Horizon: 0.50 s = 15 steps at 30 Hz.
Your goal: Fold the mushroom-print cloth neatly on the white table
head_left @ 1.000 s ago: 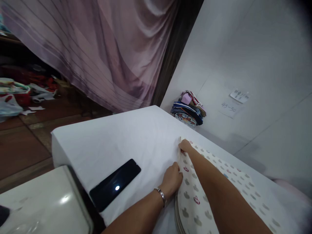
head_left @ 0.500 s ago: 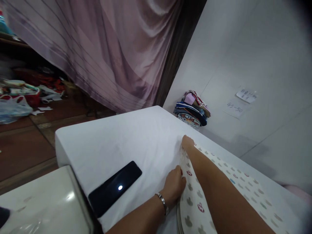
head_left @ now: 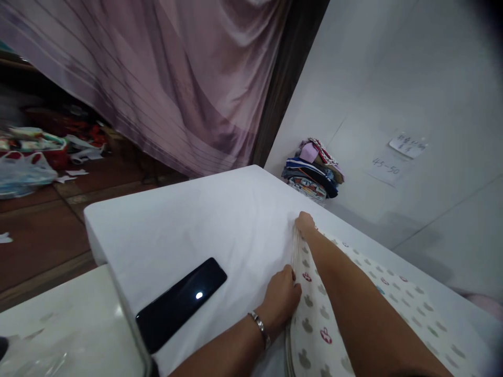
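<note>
A stack of cream patterned fabric pieces (head_left: 377, 293), printed with small grey and red animal shapes, lies on the white covered table (head_left: 188, 220). My left hand (head_left: 281, 298), with a silver bracelet on its wrist, is curled at the stack's left edge, fingers pinching the layered edges. My right hand (head_left: 304, 222) reaches further along the same edge and grips the far corner of the stack, with my forearm lying across the fabric.
A black phone (head_left: 181, 303) with a glint on its screen lies on the table near the left front. A small pile of folded colourful cloth (head_left: 312, 173) sits against the white wall. A pink curtain (head_left: 165, 73) hangs behind; clutter lies on the floor at left.
Both hands have slid slightly along the stack's edge, the right hand a little further away. The view has shifted a bit.
</note>
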### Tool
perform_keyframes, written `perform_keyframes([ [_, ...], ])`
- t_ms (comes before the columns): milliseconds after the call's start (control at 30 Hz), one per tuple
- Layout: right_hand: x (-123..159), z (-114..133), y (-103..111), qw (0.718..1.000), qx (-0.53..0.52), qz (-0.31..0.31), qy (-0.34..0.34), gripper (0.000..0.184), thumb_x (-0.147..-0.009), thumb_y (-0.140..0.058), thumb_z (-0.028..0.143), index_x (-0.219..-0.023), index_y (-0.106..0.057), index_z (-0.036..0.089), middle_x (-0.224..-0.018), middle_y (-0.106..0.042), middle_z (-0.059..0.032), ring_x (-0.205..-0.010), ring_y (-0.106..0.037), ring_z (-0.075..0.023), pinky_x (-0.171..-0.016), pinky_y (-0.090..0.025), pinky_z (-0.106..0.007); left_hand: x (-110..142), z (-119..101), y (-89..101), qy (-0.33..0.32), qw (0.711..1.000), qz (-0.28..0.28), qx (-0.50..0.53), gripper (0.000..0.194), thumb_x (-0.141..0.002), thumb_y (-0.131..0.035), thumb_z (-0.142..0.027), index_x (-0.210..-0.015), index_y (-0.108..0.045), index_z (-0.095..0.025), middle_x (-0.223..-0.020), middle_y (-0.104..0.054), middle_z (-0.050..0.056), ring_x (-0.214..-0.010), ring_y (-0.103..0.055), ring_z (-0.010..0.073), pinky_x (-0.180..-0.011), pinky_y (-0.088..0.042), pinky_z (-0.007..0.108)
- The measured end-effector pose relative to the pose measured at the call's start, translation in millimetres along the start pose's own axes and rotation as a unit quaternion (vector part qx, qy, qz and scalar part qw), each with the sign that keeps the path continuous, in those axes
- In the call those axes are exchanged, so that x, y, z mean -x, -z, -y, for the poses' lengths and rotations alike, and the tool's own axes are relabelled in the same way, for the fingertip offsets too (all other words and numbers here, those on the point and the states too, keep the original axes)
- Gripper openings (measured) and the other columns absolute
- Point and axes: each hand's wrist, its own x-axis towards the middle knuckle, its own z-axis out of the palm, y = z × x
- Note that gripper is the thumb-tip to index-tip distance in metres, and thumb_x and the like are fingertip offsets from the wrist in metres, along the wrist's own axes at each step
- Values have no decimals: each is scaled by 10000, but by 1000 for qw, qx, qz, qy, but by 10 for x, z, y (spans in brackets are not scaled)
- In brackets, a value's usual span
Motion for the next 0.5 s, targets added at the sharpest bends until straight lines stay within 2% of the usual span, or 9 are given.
perform_keyframes([
  [200, -64, -27, -43, 997, -69, -12, -19, 306, -760, -542, 139, -1045, -635, 76, -1046, -643, -204, -973, -624, -256, -742, -471, -261, -17, 6, -20, 3, 1000, -6, -16, 139, -760, -463, -193, -898, -479, -202, -890, -622, 59, -814, -543, 196, -690, -352, 292],
  [333, -37, -77, -27, 990, -139, 18, 0, 237, -811, -530, 218, -940, -655, 64, -875, -682, -166, -839, -650, -214, -684, -473, -224, -44, 33, -58, 6, 1000, -16, -20, 164, -760, -479, -195, -923, -466, -203, -883, -624, 53, -811, -551, 192, -682, -353, 284],
  [400, 32, -126, -16, 982, -183, 32, 16, 261, -856, -471, 224, -996, -636, 78, -845, -688, -129, -765, -650, -170, -651, -480, -202, -56, 37, -61, 4, 999, -16, -29, 165, -764, -475, -190, -927, -453, -206, -880, -624, 52, -815, -556, 195, -681, -357, 284],
  [500, 208, -219, -18, 969, -241, 38, 37, 339, -888, -393, 198, -1171, -547, 94, -939, -680, -104, -782, -640, -137, -664, -487, -183, -69, 30, -45, 6, 999, -12, -37, 155, -768, -472, -177, -918, -445, -206, -890, -624, 53, -830, -566, 193, -685, -367, 279],
])
